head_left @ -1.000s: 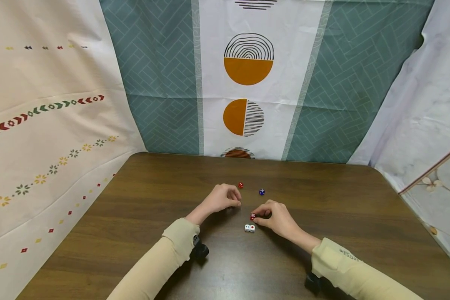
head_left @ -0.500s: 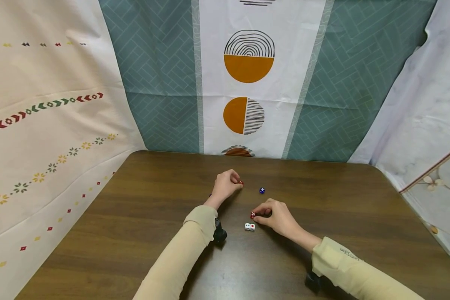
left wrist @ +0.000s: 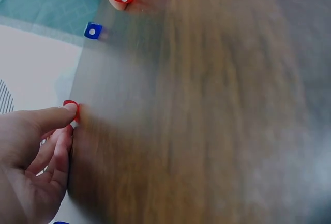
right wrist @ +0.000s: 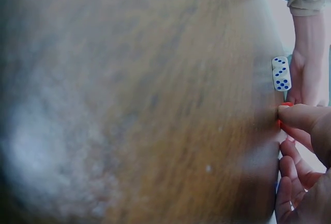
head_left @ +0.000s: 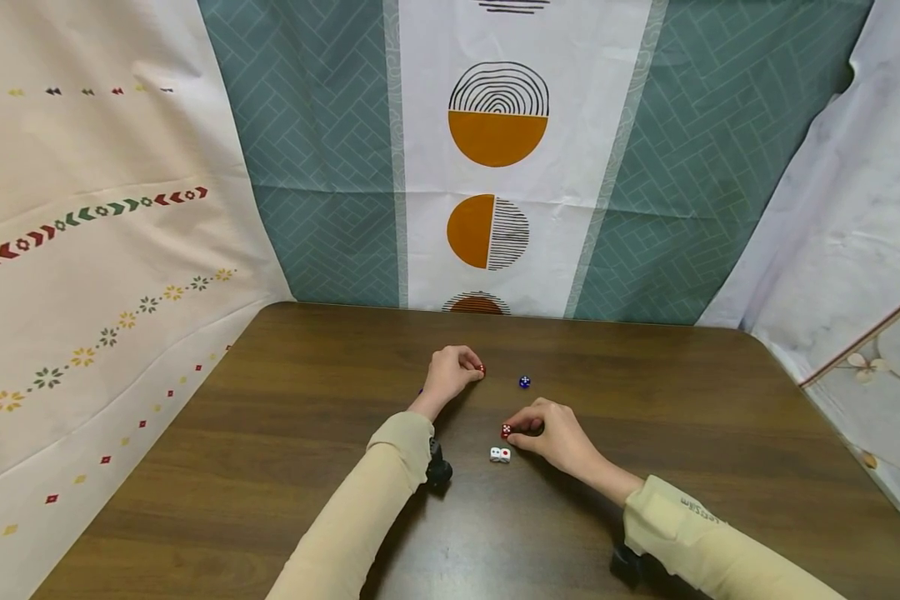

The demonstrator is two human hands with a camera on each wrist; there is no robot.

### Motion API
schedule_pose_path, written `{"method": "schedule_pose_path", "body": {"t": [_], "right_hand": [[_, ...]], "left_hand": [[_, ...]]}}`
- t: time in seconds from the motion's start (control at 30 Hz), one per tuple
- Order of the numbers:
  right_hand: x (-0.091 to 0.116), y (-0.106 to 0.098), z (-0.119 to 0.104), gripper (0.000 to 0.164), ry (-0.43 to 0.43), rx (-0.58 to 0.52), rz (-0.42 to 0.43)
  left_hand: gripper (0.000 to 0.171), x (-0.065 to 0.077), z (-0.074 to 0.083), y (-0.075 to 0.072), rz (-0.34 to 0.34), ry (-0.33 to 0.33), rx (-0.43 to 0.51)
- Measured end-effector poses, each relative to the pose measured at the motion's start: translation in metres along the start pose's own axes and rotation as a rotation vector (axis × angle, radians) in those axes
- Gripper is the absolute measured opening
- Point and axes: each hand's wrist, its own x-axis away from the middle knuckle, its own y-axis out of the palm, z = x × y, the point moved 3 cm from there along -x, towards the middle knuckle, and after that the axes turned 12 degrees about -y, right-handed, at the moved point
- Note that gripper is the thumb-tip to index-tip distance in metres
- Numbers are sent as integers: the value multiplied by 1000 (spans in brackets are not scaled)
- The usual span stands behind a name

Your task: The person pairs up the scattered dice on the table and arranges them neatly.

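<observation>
My left hand (head_left: 450, 372) pinches a small red die (head_left: 482, 370) between thumb and fingers, at the far middle of the table. Only a sliver of this die (left wrist: 72, 108) shows past the thumb in the left wrist view. Nearer to me, my right hand (head_left: 555, 433) pinches another red die (head_left: 506, 431) by its sides. Two white dice (head_left: 499, 455) sit touching side by side, just in front of that die. To the right of my left hand lies a blue die (head_left: 524, 382). A bit of something blue (head_left: 421, 391) peeks out behind my left wrist, mostly hidden.
The brown wooden table (head_left: 307, 375) runs back to a green and white patterned curtain (head_left: 330, 167). A cream cloth (head_left: 120, 233) hangs along the left and a pale cloth (head_left: 855, 208) along the right. A dark wrist camera (head_left: 439, 468) sits under my left cuff.
My left hand has moved forward and right to the far red die and now pinches it. My right hand stays in place with its red die. The white dice have not moved.
</observation>
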Motion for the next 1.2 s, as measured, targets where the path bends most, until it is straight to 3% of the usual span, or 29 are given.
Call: {"method": "schedule_pose_path", "body": {"t": [0.37,0.77,1.2], "right_hand": [[1,-1,0,12,6,6,1],[0,-2,-1,11,10,-21,-9],[-1,0,-2,10,32,-18,-6]], "left_hand": [[6,13,3,-3,-92,39,-51],[7,42,6,-5,-180,137,-100],[7,65,4,-5,-276,202,-83]]}}
